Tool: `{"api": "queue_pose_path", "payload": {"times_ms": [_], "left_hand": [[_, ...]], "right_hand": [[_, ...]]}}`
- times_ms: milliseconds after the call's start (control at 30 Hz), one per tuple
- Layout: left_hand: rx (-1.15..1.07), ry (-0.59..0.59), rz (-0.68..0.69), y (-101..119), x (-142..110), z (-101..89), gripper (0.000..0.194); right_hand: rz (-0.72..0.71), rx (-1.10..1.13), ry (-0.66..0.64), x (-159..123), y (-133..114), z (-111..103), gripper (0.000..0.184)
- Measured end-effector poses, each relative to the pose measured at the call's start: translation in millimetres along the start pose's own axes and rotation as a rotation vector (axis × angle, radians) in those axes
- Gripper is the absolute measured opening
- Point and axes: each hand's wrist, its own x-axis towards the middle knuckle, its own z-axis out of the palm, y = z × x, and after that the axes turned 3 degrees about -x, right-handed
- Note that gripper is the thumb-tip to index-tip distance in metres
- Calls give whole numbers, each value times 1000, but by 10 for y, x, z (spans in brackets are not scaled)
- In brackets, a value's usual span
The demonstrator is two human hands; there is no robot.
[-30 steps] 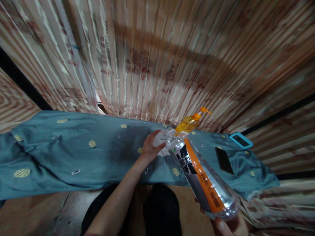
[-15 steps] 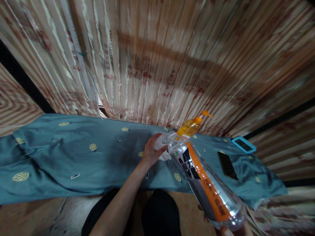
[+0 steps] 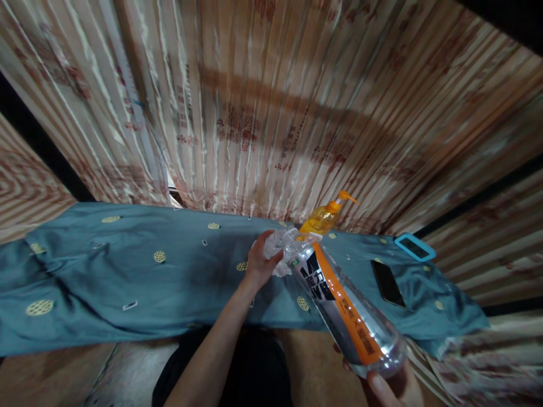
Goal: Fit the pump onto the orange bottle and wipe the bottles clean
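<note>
A large clear plastic bottle point(image 3: 339, 305) with a silver and orange label slants across the middle, its neck up to the left and its base down to the right. My right hand point(image 3: 392, 387) grips the base end. My left hand point(image 3: 261, 263) is closed at the neck end, around a crumpled white, tissue-like piece point(image 3: 282, 268) pressed to the bottle. Its fingertips are partly hidden, and I cannot tell exactly how the white piece wraps the neck. Just behind the neck stands an orange pump bottle point(image 3: 320, 219), its lower part covered by the clear bottle.
A teal cloth point(image 3: 106, 271) with yellow pineapple-like prints covers the long surface. On its right side lie a dark phone point(image 3: 388, 282) and a blue-framed device point(image 3: 414, 247). Striped curtains point(image 3: 254, 113) hang close behind and at both sides. My legs point(image 3: 229, 367) are below the front edge.
The clear bottle's base has shifted a little left and up with my right hand, which shows more now. My left hand keeps its hold at the neck. The whole view has shifted slightly.
</note>
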Motion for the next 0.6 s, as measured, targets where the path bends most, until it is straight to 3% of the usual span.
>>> {"api": "queue_pose_path", "payload": {"times_ms": [167, 300, 600], "left_hand": [[-30, -13, -9, 14, -3, -28, 51], [-17, -56, -22, 62, 34, -76, 58], [-2, 22, -25, 84, 92, -73, 30]], "right_hand": [[70, 145, 51, 17, 47, -1, 92], [49, 85, 62, 46, 165, -65, 84], [74, 166, 70, 71, 52, 25, 80]]}}
